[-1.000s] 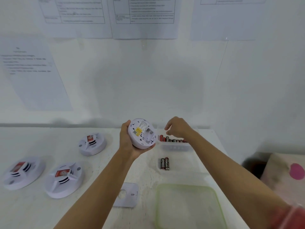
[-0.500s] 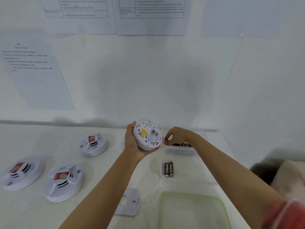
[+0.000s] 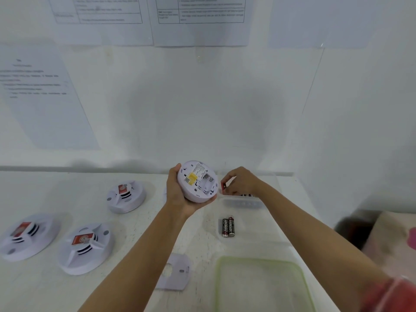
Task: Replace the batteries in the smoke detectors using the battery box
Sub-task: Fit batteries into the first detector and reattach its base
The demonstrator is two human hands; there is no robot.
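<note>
My left hand (image 3: 177, 192) holds a white smoke detector (image 3: 197, 181) above the table, its back turned up, with a yellow label and an open battery bay showing. Right beside it, my right hand (image 3: 240, 182) pinches a battery (image 3: 224, 186) with a red end, just above the clear battery box (image 3: 244, 202). More batteries lie in that box, mostly hidden by my hand. Two loose black and red batteries (image 3: 228, 226) lie side by side on the table in front of the box.
Three more white smoke detectors (image 3: 126, 195) (image 3: 86, 247) (image 3: 26, 235) sit face up at the left. A white cover plate (image 3: 174, 272) lies near the front. A clear lid with a green rim (image 3: 262, 287) is at the front right. Papers hang on the wall.
My right hand dipped into the battery box and has come up holding a battery, moving left toward the detector. The detector in my left hand has stayed about where it was.
</note>
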